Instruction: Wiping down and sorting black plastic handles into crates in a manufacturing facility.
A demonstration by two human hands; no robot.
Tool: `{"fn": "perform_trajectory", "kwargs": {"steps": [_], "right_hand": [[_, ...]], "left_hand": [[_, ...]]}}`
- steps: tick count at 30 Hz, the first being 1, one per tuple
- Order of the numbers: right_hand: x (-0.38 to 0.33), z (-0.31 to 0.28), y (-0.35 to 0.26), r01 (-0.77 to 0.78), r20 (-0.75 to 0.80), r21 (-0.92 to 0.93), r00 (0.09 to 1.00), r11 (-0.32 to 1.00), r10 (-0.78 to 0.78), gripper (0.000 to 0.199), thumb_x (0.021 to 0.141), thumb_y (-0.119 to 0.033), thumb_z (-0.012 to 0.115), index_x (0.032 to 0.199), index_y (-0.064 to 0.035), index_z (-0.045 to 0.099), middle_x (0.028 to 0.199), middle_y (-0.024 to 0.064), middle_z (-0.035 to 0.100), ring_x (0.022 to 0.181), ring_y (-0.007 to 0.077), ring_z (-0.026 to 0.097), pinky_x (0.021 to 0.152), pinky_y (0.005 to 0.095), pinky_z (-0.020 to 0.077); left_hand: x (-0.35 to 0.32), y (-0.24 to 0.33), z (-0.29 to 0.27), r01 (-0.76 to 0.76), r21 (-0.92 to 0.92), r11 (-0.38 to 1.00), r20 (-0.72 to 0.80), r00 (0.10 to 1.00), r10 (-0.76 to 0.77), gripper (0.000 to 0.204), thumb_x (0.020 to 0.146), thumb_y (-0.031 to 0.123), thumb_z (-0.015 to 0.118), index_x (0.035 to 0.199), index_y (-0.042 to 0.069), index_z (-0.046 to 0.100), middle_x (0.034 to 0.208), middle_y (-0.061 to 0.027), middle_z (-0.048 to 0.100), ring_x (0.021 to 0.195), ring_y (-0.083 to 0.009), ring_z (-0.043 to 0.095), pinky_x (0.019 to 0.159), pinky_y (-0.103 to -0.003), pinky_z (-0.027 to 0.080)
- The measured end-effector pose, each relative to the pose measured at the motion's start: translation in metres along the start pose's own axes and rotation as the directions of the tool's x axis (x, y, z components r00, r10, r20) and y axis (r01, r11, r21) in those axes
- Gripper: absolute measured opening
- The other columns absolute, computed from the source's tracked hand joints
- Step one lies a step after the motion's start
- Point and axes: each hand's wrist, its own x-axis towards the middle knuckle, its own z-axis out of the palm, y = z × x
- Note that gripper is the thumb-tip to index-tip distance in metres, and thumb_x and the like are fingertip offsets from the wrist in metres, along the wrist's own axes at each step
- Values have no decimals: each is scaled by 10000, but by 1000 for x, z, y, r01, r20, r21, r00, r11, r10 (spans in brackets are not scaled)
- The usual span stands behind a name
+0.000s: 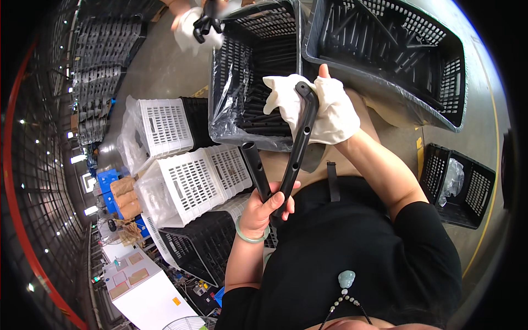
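My left hand [260,214], with a green bangle at its wrist, is closed round the lower ends of two black tubes. The longer tube [300,144] has holes along it and a bent end with a hole. That end lies against a white cloth [336,113] over my right hand [324,71]. The right thumb sticks up, while the cloth hides the other fingers. Beside the longer tube, the shorter one [254,164] shows an open round end. Whether the two tubes join inside my left hand cannot be made out.
Ahead stand a black crate [217,110] lined with plastic film and a second black crate [385,91], both holding many black tubes. White crates [192,179] are on the left. At the upper left, another person's hand [177,8] has white cloth and black parts. A small black crate [462,214] sits right.
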Motion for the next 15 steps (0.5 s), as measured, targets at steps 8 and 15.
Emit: {"fn": "perform_trajectory", "kwargs": {"steps": [8, 15], "right_hand": [[1, 1, 31, 224, 15, -506, 968, 833, -252, 203, 897, -241, 567, 956, -50, 600, 722, -2, 582, 571, 56, 462, 504, 196, 372], [-23, 17, 67, -36, -187, -704, 973, 710, -136, 165, 872, -225, 642, 809, -98, 558, 683, 18, 592, 647, 112, 554, 614, 274, 455]], "left_hand": [[12, -1, 19, -58, 123, 991, -108, 992, 72, 352, 949, 265, 597, 1106, -50, 609, 704, -53, 593, 583, -107, 545, 537, -223, 448], [39, -1, 8, -151, 48, 987, -64, 986, 154, 270, 946, 244, 601, 994, -20, 570, 753, -72, 613, 622, -128, 573, 571, -254, 483]]}}
